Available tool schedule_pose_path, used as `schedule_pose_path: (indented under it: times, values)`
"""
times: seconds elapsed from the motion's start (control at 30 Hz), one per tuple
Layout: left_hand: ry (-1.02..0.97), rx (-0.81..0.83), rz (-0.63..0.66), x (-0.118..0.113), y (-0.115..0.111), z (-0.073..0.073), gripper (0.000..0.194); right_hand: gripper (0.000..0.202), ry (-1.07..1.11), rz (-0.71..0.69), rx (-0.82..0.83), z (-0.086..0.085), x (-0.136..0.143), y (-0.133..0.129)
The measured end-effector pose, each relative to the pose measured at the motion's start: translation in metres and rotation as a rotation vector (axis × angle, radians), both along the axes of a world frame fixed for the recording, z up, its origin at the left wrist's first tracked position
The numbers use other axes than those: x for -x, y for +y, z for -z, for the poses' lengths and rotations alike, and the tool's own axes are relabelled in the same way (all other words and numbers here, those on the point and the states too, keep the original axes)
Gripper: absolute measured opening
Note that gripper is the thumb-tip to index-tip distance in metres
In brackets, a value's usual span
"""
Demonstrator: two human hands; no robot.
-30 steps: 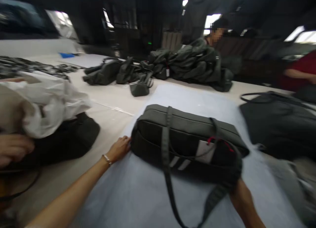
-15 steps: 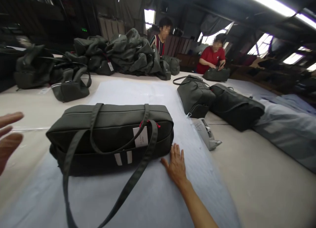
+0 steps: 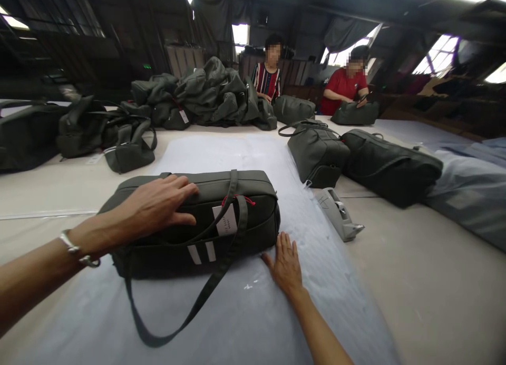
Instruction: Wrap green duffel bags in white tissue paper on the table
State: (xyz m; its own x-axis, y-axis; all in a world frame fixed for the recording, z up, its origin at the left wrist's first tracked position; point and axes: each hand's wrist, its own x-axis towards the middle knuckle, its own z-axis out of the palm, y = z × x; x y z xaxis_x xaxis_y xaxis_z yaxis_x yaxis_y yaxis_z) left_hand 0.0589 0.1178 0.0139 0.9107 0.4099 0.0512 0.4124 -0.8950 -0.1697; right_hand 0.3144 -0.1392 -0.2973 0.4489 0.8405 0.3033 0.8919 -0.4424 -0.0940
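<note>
A dark green duffel bag (image 3: 253,223) with two long straps lies before me on a stack of clear plastic sheets or bags (image 3: 253,312). A white tag (image 3: 224,220) on a red cord hangs at its front, above two pale stripes. Over the left part of the bag's top reaches my left hand (image 3: 162,201), fingers stretched out and holding nothing; whether it touches the fabric I cannot tell. My right hand (image 3: 288,265) rests flat on the plastic, its fingertips beside the bag's right lower corner. One strap (image 3: 197,307) loops down toward me.
A grey tape dispenser (image 3: 340,217) lies to the right. Behind it stand two filled bags (image 3: 391,167). Bags are heaped (image 3: 215,96) at the back and left. Two people (image 3: 348,86) work across the table, one with hands on a bag. Plastic-covered goods (image 3: 470,196) lie far right.
My left hand has come in from the left edge to over the bag's top. My right hand stays beside the bag's corner. The view has shifted slightly to the left.
</note>
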Motion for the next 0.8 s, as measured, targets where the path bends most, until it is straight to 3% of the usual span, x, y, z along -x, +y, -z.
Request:
schedule_pose_path:
  times: [0.13,0.23,0.4,0.5,0.67,0.8]
  values:
    - [0.008,0.043,-0.034,-0.012,0.0,0.0,0.039,0.088,-0.017,-0.011,-0.048,0.006,-0.001,0.0]
    - [-0.067,0.111,-0.085,-0.026,0.026,0.005,0.065,0.088,-0.023,-0.017,-0.052,0.007,-0.001,0.0]
    - [0.128,0.42,-0.104,-0.044,0.058,0.008,0.087,0.086,-0.016,-0.013,-0.044,0.003,-0.001,-0.001]
    - [0.163,0.41,-0.036,-0.039,0.056,0.004,0.097,0.084,0.012,-0.022,-0.031,0.0,-0.002,-0.001]
    - [0.218,0.32,-0.034,-0.025,0.047,-0.001,0.112,0.078,0.036,-0.039,-0.017,-0.005,-0.001,-0.005]
    - [0.168,0.31,0.015,-0.022,0.048,0.006,0.11,0.078,0.049,-0.025,0.002,-0.004,-0.001,0.0]
